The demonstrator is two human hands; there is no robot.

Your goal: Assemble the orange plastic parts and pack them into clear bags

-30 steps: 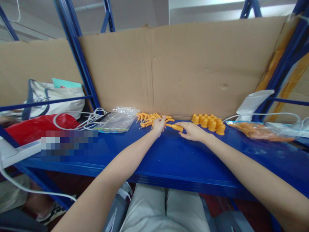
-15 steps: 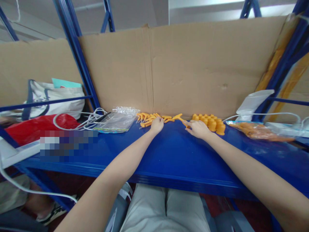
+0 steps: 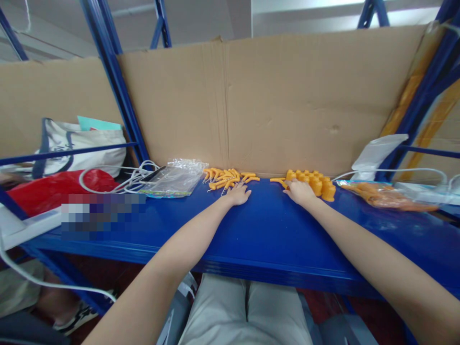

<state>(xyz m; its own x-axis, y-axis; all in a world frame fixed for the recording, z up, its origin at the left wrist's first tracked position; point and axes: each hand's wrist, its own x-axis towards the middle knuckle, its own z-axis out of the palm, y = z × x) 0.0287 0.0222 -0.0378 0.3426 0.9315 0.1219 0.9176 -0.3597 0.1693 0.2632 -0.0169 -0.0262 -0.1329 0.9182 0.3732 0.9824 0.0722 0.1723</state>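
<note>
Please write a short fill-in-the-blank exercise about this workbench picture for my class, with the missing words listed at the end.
1. The person's ____ hand is nearest the heap of slender orange pieces with small metal chains.
2. The tall brown panel behind the work surface is made of ____.
3. The flat, glossy work surface is ____ in colour.
4. From the wearer's view, the clear plastic bag holding orange contents lies to the ____ of the grouped orange cup-shaped pieces.

Missing words: left; cardboard; blue; right.
</note>
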